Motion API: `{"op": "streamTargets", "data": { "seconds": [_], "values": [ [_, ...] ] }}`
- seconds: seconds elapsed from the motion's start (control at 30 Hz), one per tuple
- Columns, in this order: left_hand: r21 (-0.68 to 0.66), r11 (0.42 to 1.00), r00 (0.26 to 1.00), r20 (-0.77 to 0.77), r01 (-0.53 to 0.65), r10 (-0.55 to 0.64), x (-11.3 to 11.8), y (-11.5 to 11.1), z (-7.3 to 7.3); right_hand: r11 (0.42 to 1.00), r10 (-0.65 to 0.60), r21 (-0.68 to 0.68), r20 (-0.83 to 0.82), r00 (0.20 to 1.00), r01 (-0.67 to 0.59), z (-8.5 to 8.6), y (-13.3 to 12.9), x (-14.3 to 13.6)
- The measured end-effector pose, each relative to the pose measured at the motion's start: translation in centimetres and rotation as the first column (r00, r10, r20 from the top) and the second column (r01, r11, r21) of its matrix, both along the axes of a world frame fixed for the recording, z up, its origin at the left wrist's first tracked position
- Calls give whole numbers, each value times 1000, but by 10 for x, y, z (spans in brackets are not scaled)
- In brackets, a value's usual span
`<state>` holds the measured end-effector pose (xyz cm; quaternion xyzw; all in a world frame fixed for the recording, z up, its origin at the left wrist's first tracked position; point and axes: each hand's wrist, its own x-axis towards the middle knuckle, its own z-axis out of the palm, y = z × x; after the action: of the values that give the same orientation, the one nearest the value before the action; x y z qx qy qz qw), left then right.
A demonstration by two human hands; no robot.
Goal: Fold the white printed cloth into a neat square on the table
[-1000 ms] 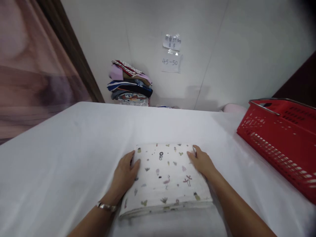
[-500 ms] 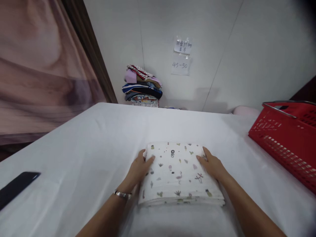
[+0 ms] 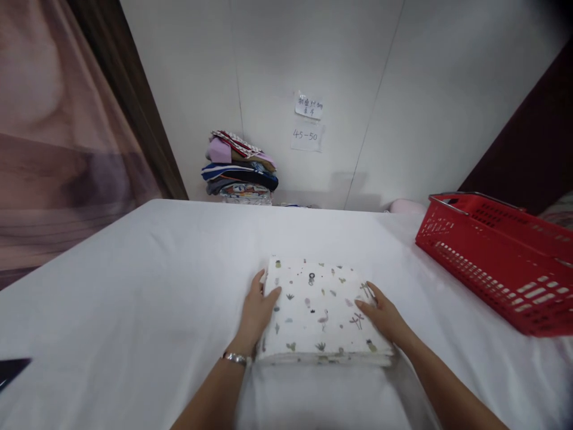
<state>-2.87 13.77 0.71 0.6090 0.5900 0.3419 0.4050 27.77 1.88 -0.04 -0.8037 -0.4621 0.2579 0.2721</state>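
A white folded cloth (image 3: 317,310) printed with small cacti, palms and a flamingo lies flat in several layers on the white-covered table (image 3: 179,286). My left hand (image 3: 261,307) grips its left side, thumb on top and the other fingers along the edge. A silver bracelet (image 3: 235,358) circles that wrist. On the opposite side, my right hand (image 3: 384,313) holds the right edge in the same manner, thumb over the print. Fingertips under the edges are partly hidden.
A red plastic basket (image 3: 487,251) with metal handles stands at the right. Behind the table's far edge rises a stack of folded fabrics (image 3: 242,170). A dark flat object (image 3: 13,371) lies at the left edge. Paper signs (image 3: 307,136) hang on the wall.
The view has swung to the right, so the basket shows more fully and the dark object less. Both hands stay on the cloth's sides; the right hand sits slightly lower along its edge.
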Motion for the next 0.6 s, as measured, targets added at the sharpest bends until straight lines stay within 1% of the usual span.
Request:
{"op": "streamTargets", "data": {
  "seconds": [0.03,0.1,0.17,0.2,0.23,0.3,0.33,0.4,0.5,0.57,0.6],
  "values": [
    [-31,1000,1000,-31,0,-1,-2,4,-2,999,13,-52,48,999,-11,3,-1,-1],
    [-69,998,997,-75,7,-12,-5,9,-6,993,56,-115,211,976,-32,12,4,-1],
    [-66,998,997,-76,12,-17,-5,11,-8,992,119,-77,392,912,-96,26,18,-1],
    [-61,998,997,-70,13,-17,-5,10,-9,985,165,-39,457,874,-166,33,29,-3],
    [-60,998,998,-67,11,-15,-4,10,-10,965,235,-11,487,841,-263,39,42,-6],
    [-61,998,998,-61,12,-15,-4,8,-10,893,409,-20,452,793,-449,46,70,-14],
    [-59,998,998,-52,17,-20,-4,7,-9,861,479,-43,402,780,-507,48,84,-19],
    [-41,999,1000,-6,31,-31,-4,6,-10,810,579,-106,306,756,-577,48,110,-28],
    [1,1000,995,95,30,-30,-7,8,-13,772,634,-229,217,742,-593,47,141,-34],
    [3,1000,987,156,31,-31,-9,11,-15,772,616,-312,152,773,-554,50,154,-28],
    [-7,999,981,189,40,-38,-10,13,-16,781,591,-332,118,798,-529,51,159,-21]
  ]
}}
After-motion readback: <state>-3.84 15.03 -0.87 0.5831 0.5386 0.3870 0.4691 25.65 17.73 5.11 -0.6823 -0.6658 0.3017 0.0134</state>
